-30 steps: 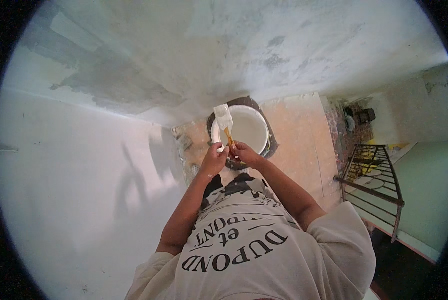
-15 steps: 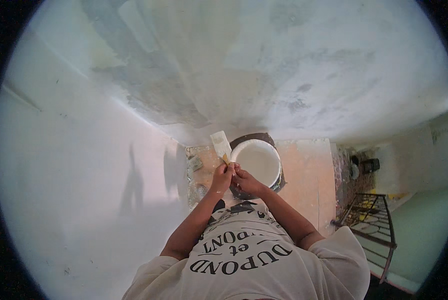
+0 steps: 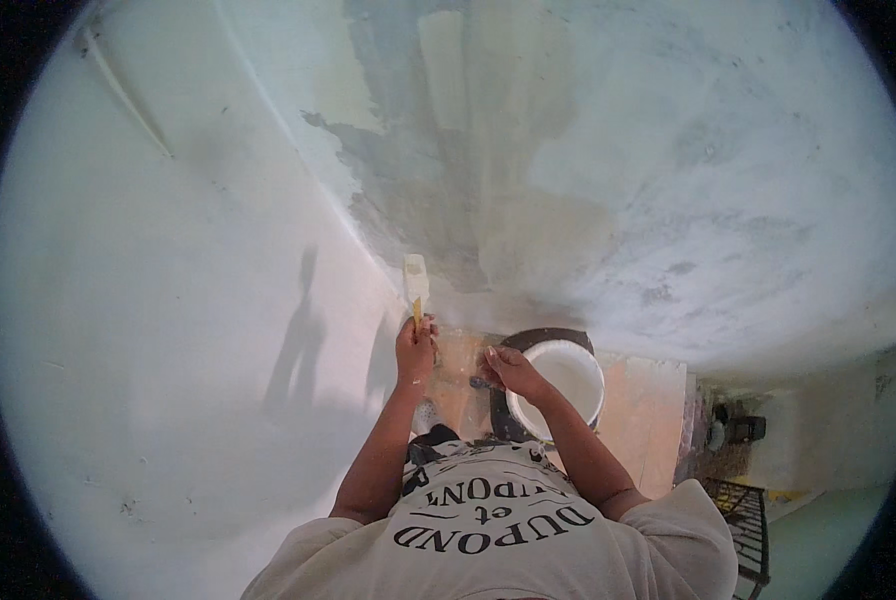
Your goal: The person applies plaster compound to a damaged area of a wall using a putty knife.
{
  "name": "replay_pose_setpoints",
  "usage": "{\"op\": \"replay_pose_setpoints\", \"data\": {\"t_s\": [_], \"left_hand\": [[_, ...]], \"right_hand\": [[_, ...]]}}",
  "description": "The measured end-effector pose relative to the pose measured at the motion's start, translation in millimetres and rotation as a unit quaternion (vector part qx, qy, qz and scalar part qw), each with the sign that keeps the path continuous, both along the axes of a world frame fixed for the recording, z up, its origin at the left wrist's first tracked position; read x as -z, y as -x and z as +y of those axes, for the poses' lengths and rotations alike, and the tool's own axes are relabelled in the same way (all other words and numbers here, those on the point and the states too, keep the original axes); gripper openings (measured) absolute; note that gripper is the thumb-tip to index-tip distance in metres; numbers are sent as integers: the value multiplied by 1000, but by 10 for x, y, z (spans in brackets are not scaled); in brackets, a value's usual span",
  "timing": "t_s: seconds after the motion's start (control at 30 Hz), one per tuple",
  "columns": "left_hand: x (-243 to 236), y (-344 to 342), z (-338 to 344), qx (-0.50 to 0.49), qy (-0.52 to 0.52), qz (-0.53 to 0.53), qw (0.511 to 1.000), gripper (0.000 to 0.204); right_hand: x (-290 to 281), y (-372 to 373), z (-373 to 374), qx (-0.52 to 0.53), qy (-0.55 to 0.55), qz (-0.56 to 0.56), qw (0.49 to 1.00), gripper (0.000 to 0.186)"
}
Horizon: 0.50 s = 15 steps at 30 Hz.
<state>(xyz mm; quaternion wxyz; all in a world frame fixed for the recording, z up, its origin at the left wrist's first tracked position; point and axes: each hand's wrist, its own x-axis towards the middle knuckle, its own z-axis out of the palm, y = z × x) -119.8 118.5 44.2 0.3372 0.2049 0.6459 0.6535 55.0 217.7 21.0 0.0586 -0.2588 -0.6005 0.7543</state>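
Note:
My left hand is closed around the yellow handle of a flat paintbrush. The brush's broad, white-coated head points away from me, close to where the two walls meet. At the left rim of a round white bucket is my right hand, apart from the brush. Its fingers are curled, and whatever may be in them is hidden. Pale, whitish material fills the bucket, partly covered by my right hand and forearm.
A white wall rises on the left, with shadows on it. The facing wall has grey and cream patches. A dark piece lies around the bucket on an orange-tan board. A metal railing stands at lower right.
My hands have separated: the left has moved left with the paintbrush, while the right has let go of it and shifted right toward the bucket. The view has shifted, too.

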Motion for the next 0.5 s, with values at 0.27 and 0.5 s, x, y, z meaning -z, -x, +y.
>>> {"op": "replay_pose_setpoints", "data": {"t_s": [0.27, 0.5], "left_hand": [[-667, 778, 69, -38, -117, -39, 992, 28], [-1547, 1276, 285, -19, -175, 10, 984, 19]], "right_hand": [[-264, 648, 122, -10, -77, 14, 997, 33], [-1041, 1335, 305, 17, -159, 85, 983, 34]]}}
